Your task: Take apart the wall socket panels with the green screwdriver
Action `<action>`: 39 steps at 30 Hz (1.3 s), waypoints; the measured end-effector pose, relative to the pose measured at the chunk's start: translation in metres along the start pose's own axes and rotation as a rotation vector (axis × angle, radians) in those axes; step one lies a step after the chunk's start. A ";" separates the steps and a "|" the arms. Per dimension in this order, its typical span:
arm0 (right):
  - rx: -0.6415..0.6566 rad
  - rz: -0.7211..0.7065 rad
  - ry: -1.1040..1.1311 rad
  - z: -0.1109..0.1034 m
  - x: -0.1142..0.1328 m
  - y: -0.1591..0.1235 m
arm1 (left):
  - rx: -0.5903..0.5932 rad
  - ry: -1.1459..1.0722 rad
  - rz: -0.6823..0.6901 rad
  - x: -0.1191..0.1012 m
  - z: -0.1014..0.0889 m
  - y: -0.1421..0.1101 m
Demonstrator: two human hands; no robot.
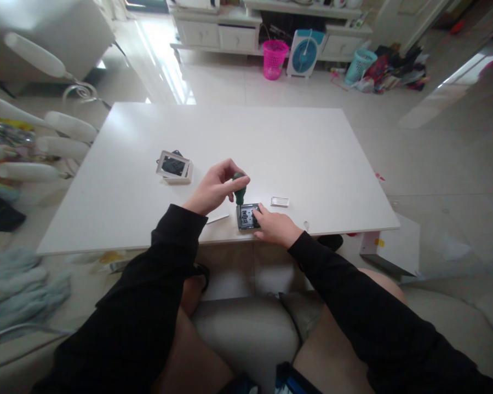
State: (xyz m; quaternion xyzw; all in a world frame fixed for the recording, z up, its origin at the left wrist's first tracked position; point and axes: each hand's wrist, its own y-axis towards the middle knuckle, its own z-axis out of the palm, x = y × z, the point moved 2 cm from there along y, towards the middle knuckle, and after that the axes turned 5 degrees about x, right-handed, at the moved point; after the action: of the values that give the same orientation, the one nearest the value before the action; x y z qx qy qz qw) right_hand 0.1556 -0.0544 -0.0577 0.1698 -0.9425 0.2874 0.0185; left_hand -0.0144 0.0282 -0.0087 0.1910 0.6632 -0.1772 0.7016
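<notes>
In the head view, my left hand [217, 189] is closed round the handle of a green screwdriver [240, 192], which stands upright. Its tip points down at the left side of a small dark rectangular device [246, 217] near the table's front edge. My right hand [275, 223] rests at the right side of the device, fingers pressed on it and curled round its edge. A thin white strip [218, 219] lies left of the device. To its right is a small whitish rectangular piece [280, 202].
A white table [296, 148] spans the middle. On its left lie light frame-like boxes with dark plates [175, 167]. A small clear item [306, 225] lies near the front edge. Beyond are a pink basket [275, 59], a blue fan [305, 53] and white cabinets [201, 35].
</notes>
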 end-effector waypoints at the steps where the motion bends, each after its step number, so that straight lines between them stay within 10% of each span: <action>1: 0.003 0.002 0.001 0.000 0.000 0.000 | -0.020 0.002 0.008 0.001 0.001 0.000; 26: -0.026 0.011 -0.021 -0.001 0.002 -0.001 | 0.075 -0.068 -0.085 -0.006 -0.006 -0.005; 34: -0.186 0.006 -0.070 -0.010 0.003 0.007 | -0.339 0.002 0.095 -0.022 -0.016 -0.009; 39: -0.279 -0.124 -0.054 -0.014 0.013 0.021 | -0.315 0.199 0.174 -0.018 -0.016 -0.006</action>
State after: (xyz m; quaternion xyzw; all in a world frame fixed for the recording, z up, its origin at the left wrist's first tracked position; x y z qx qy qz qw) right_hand 0.1354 -0.0344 -0.0561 0.2313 -0.9611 0.1471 0.0344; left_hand -0.0328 0.0309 0.0087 0.1520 0.7297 0.0099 0.6666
